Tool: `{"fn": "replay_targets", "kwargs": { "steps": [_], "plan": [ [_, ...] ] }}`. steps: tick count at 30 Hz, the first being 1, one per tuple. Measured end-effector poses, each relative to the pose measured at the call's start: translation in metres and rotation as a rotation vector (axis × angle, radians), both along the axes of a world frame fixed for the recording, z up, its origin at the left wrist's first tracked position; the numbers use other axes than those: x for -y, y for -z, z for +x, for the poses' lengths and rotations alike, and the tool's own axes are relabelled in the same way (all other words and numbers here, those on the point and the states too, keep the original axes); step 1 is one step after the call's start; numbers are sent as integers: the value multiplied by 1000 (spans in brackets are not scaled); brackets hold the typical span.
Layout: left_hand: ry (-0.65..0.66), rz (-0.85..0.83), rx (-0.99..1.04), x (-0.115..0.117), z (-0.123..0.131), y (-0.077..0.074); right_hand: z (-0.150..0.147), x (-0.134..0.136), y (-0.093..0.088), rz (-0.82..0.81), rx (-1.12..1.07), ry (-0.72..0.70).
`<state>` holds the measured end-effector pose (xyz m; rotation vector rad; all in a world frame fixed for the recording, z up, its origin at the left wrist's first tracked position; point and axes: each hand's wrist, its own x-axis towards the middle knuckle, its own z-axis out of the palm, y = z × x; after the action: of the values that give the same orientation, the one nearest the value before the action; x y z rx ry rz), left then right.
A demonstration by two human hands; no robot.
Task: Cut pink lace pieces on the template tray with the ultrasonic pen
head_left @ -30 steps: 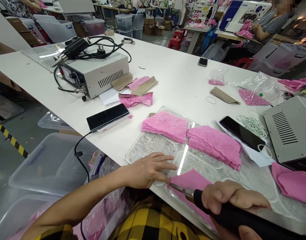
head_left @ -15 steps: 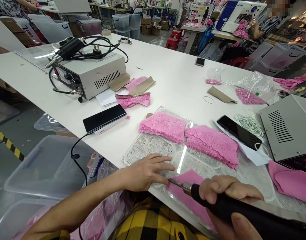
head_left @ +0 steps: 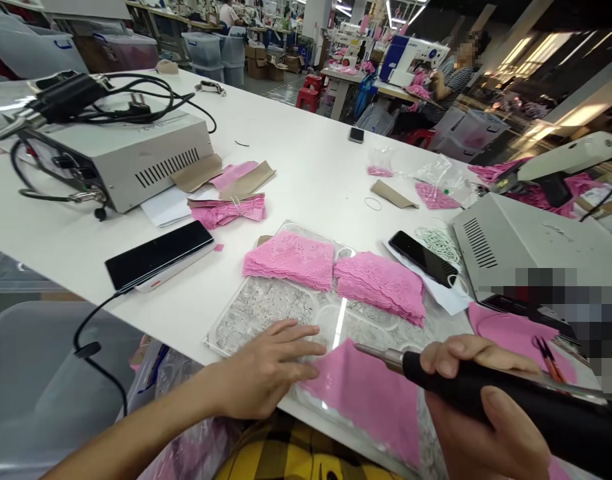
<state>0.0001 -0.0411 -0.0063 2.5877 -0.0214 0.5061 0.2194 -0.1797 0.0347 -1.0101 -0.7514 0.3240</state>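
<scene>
My left hand (head_left: 269, 367) lies open, fingers spread, over the clear-covered grey marbled board (head_left: 266, 310). Its lower fingers reach the left corner of a pink lace-edged fabric piece (head_left: 373, 400). Wrapped around a thick black-handled tool with a slim metal tip (head_left: 459, 380), my right hand (head_left: 496, 400) is closed. The tip points left, just over the upper edge of that fabric; whether it touches cannot be told. Beyond the hands, two stacks of pink lace fabric, a left stack (head_left: 291, 259) and a right stack (head_left: 381, 285), lie side by side on the board.
Left stands a grey box (head_left: 151, 157) bearing a similar tool (head_left: 69, 100) and coiled cable; another grey box (head_left: 541, 247) is at right. A phone on a power bank (head_left: 161, 257), a second phone (head_left: 426, 257), orange-handled snips (head_left: 551, 360) and a tied pink bundle (head_left: 231, 210) surround the board.
The view has swung right. The tool's tip has moved away from my left fingers along the fabric's upper edge, and more of the pink piece shows.
</scene>
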Motion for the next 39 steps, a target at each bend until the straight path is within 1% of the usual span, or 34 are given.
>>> {"fn": "replay_targets", "kwargs": {
  "steps": [2,4,8,14,18,25,28,31,34,39],
  "plan": [
    [14,16,2,5,9,-1,8,-1,3,14,13,45],
    [18,35,3,10,18,1,11,-3,6,21,16,59],
    [10,83,0,14,27,6,9,-5,12,35,26,22],
    [6,130,-23,13,25,7,5,-7,14,40,0,-50],
    [9,137,-24,12,25,6,3,-8,13,43,0,-54],
    [-27,109,34,14,25,13,4,-10,13,12,28,-68],
    [-37,109,35,16,25,14,6,-9,13,5,33,-59],
    [-36,110,32,16,22,12,7,-9,11,21,5,-31],
    [-27,108,21,16,13,9,6,-8,9,39,-23,-27],
    [-24,130,-35,13,-6,0,1,-7,12,24,-29,-114]
  ]
}}
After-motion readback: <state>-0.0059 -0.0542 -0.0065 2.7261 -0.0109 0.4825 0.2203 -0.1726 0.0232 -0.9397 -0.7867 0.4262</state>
